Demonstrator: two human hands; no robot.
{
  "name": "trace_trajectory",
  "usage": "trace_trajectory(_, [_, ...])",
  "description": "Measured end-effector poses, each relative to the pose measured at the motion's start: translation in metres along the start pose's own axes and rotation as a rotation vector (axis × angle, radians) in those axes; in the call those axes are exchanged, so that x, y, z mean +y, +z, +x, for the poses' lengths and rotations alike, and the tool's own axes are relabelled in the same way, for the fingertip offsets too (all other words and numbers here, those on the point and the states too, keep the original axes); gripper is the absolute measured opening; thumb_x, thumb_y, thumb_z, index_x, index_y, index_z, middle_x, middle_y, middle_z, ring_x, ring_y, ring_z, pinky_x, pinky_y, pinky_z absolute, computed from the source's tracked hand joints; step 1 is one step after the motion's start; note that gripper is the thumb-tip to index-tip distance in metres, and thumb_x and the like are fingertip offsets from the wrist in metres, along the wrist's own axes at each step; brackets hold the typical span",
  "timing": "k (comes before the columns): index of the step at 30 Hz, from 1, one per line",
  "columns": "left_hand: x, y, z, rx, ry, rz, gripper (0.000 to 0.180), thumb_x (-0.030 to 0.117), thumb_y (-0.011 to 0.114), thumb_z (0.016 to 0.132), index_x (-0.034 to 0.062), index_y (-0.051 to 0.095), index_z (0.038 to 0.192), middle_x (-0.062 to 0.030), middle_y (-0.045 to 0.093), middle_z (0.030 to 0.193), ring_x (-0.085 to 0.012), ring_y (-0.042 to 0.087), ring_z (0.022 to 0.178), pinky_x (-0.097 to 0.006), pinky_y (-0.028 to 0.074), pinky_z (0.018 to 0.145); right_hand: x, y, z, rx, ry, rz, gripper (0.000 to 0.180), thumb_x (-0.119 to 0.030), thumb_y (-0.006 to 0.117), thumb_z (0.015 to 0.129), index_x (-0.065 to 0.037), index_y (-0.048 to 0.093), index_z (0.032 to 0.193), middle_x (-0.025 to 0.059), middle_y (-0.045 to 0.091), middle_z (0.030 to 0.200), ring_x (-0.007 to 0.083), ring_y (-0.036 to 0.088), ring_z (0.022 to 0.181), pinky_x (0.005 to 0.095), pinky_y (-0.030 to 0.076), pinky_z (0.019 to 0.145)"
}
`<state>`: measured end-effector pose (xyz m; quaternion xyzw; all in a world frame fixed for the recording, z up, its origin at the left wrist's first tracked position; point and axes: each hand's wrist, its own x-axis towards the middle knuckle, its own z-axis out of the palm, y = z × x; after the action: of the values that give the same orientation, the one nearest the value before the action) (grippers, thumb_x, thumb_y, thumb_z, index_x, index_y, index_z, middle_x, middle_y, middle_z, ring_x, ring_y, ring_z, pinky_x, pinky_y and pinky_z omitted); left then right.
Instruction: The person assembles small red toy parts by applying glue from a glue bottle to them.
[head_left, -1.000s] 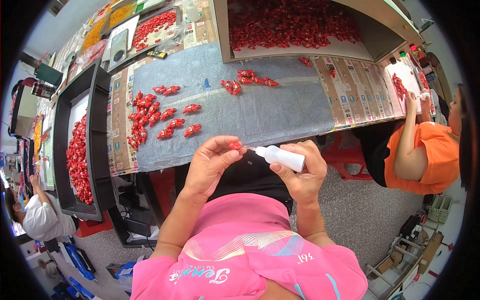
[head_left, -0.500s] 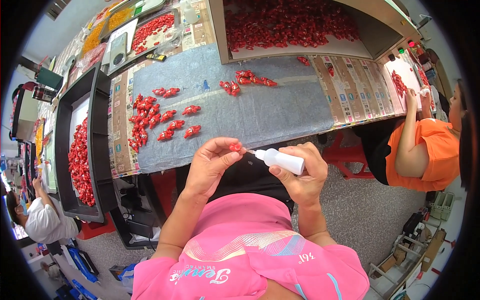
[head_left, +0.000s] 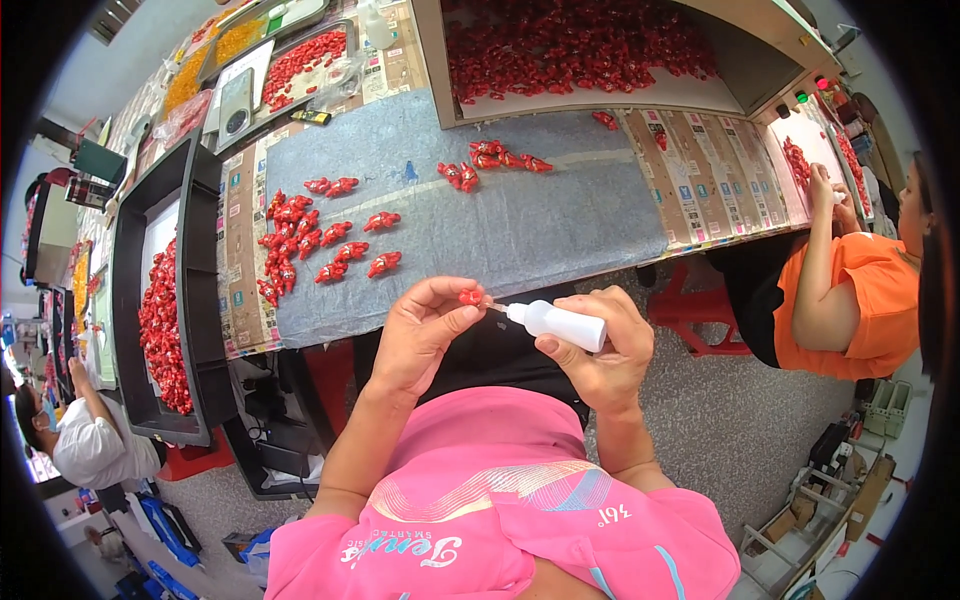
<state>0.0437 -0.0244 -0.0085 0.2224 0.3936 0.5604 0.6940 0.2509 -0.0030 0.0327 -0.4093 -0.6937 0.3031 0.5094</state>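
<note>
Left hand [head_left: 425, 335] still pinches red piece [head_left: 470, 297]; right hand [head_left: 600, 355] still grips white bottle [head_left: 555, 323]; nothing moved.

Long worktop [head_left: 560, 225] under a grey-blue mat, printed paper strips along its edges. Black tray [head_left: 200, 260] at the left end, a pale open-fronted box [head_left: 440, 70] at the far edge. Speckled grey floor [head_left: 740, 420]. Red stool [head_left: 690, 310] beneath. Bright, even light.
</note>
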Motion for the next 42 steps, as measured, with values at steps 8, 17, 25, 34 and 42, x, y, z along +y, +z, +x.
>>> trace_trajectory(8, [0.0,0.0,0.0,-0.011,0.003,0.006,0.023,-0.006,0.063,0.083,0.0009,0.06,0.106,-0.0124,0.064,0.101,-0.0205,0.063,0.098,-0.031,0.053,0.089,0.001,0.001,0.0,0.001,-0.013,-0.011,0.038,-0.024,0.086,0.065,-0.003,0.067,0.09,0.0067,0.064,0.079,0.0155,0.057,0.068,0.0262,0.044,0.058])
trace_trajectory(17, [0.0,-0.001,0.0,-0.01,0.002,0.007,0.024,-0.006,0.062,0.083,0.0003,0.06,0.106,-0.012,0.064,0.103,-0.0204,0.064,0.098,-0.031,0.053,0.089,0.002,0.003,0.002,0.01,-0.041,0.0,0.037,-0.023,0.085,0.066,-0.003,0.067,0.091,0.0067,0.063,0.079,0.0155,0.056,0.068,0.0259,0.043,0.058])
trace_trajectory(25, [0.0,-0.001,-0.001,-0.02,-0.005,0.005,0.025,-0.004,0.063,0.084,0.0003,0.06,0.108,-0.0117,0.064,0.103,-0.0205,0.064,0.098,-0.031,0.053,0.089,0.003,0.004,0.002,0.021,-0.042,-0.01,0.036,-0.021,0.085,0.067,-0.003,0.066,0.091,0.006,0.062,0.078,0.0152,0.056,0.067,0.0256,0.043,0.057])
trace_trajectory(34, [0.008,-0.003,-0.004,-0.045,-0.068,-0.181,0.025,0.001,0.06,0.088,0.0015,0.058,0.113,-0.0128,0.064,0.106,-0.021,0.064,0.099,-0.03,0.054,0.086,0.017,0.008,0.004,0.144,0.112,0.118,0.03,-0.012,0.081,0.072,0.0,0.062,0.093,0.0075,0.061,0.088,0.0149,0.059,0.079,0.0265,0.048,0.068])
trace_trajectory(42, [0.01,-0.004,-0.008,-0.105,-0.065,-0.18,0.026,0.004,0.063,0.088,0.0037,0.058,0.113,-0.011,0.065,0.106,-0.0198,0.065,0.093,-0.03,0.055,0.081,0.053,0.043,0.037,-0.017,0.153,0.035,0.031,-0.01,0.075,0.075,0.0,0.062,0.101,0.011,0.062,0.095,0.0213,0.063,0.086,0.0307,0.049,0.075])
